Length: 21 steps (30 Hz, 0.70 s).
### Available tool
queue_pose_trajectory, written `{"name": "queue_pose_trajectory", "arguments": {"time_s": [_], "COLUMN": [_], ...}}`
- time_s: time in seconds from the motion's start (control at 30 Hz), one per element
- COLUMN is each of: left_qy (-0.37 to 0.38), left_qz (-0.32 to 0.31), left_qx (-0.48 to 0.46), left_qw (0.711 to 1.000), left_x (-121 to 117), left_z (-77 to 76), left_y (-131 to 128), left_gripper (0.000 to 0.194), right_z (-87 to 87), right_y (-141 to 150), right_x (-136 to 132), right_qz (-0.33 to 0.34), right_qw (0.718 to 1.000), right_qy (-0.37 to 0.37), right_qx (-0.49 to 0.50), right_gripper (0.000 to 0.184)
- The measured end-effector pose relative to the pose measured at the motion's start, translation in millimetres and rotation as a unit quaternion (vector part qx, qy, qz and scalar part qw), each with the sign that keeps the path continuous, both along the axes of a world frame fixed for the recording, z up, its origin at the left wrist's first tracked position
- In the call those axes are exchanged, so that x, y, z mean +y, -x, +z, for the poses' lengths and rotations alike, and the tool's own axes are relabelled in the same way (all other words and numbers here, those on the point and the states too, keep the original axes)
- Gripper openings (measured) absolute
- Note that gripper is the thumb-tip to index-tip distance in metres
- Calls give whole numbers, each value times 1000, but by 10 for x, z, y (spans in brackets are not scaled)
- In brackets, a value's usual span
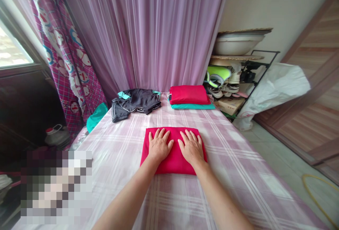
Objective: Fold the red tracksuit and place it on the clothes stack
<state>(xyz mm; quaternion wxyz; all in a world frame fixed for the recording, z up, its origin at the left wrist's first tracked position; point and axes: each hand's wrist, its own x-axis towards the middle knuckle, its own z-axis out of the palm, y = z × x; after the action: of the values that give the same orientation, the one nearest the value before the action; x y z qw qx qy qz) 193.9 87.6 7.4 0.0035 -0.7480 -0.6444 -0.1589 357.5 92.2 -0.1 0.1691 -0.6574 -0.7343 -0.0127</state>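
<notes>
A folded red garment (174,159) lies flat on the checked tablecloth (122,173) in front of me. My left hand (159,145) rests palm down on its left half, fingers spread. On the right half lies my right hand (191,146), also flat with fingers apart. Both hands touch the cloth and grip nothing. Farther back on the right sits a stack with a folded red garment (188,94) on top and a folded teal garment (194,106) beneath. A crumpled black garment (137,101) with teal parts and white piping lies at the back left.
A purple curtain (159,28) hangs behind the table. To the right, a rack (254,78) holds shoes, and a large basin (239,43) sits above them. A white plastic bag (280,85) leans beside it. Teal cloth (96,117) hangs by the left edge.
</notes>
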Motion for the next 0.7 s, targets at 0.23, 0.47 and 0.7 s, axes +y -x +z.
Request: {"name": "queue_pose_trajectory", "arguments": {"time_s": [0.23,0.47,0.7], "left_qy": [-7,14,19], "left_qz": [-5,-18,-53], "left_qx": [-5,-3,5], "left_qw": [1000,1000,998], "left_x": [9,35,-33], "left_z": [-28,-21,-19], "left_y": [9,30,217], "left_gripper": [53,55,53], "right_z": [-85,-92,-130], "right_y": [3,14,14], "right_x": [-29,-40,-33], "right_qz": [-9,-12,-8], "right_qw": [1000,999,998], "right_qy": [-14,-34,-59], "right_qx": [0,9,6], "right_gripper": [48,46,44]}}
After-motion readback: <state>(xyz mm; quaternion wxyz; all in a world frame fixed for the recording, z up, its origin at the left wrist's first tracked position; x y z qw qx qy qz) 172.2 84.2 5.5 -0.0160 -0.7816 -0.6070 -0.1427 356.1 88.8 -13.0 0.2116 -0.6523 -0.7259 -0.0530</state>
